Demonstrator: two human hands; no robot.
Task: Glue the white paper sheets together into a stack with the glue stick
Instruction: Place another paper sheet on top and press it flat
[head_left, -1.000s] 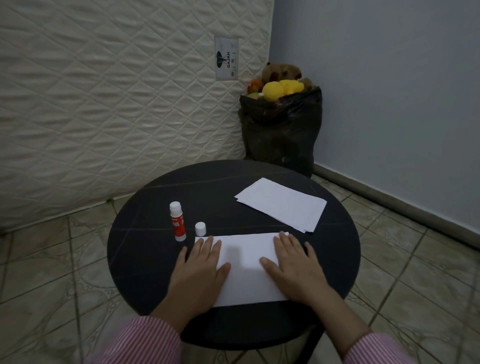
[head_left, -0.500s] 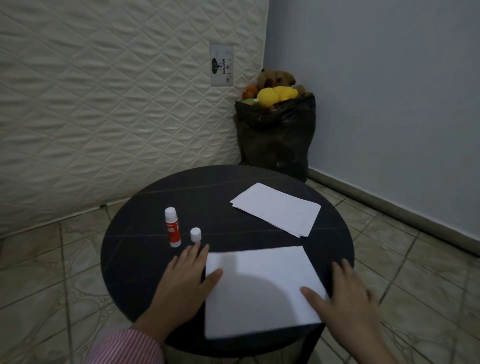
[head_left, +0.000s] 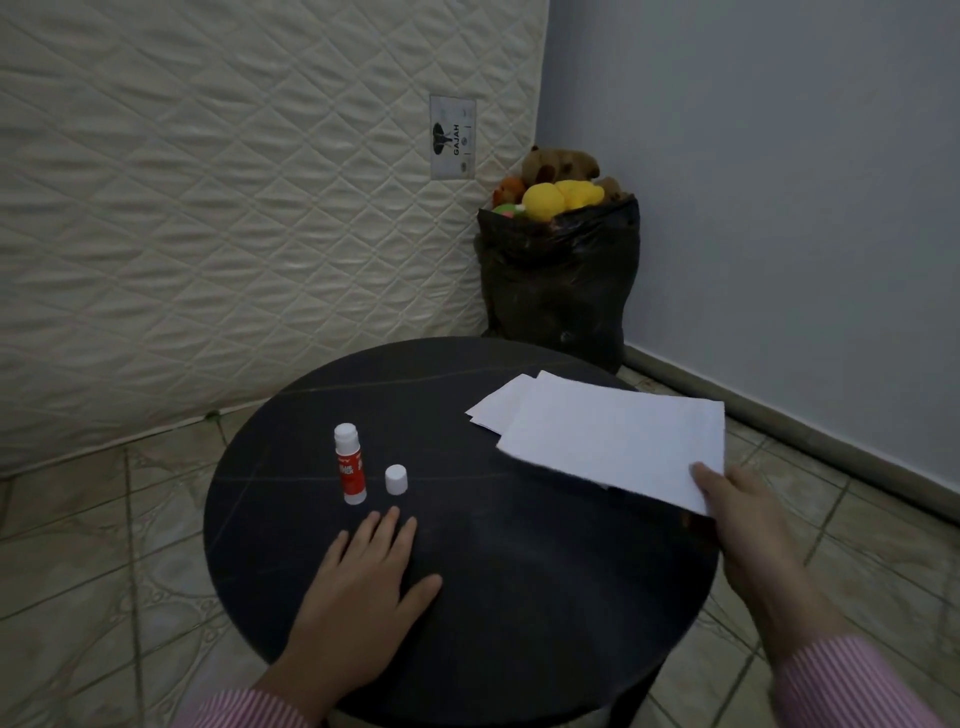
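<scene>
Rightward, held sheet (head_left: 613, 447) overhanging table (head_left: 519, 597) edge.

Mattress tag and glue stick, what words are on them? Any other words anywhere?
"GAJAH": on the white tag sewn to the quilted mattress, printed sideways beside a dark elephant-like logo.
Small print lower on that tag: too small to read.
White lettering on the glue stick's red label: too blurred to read.
No other writing is visible.

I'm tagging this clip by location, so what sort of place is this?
Probably a room in a home, maybe a spare or storage corner: a mattress leans upright against the wall, a black bag of soft toys sits in the corner, and the floor is tiled.
</scene>
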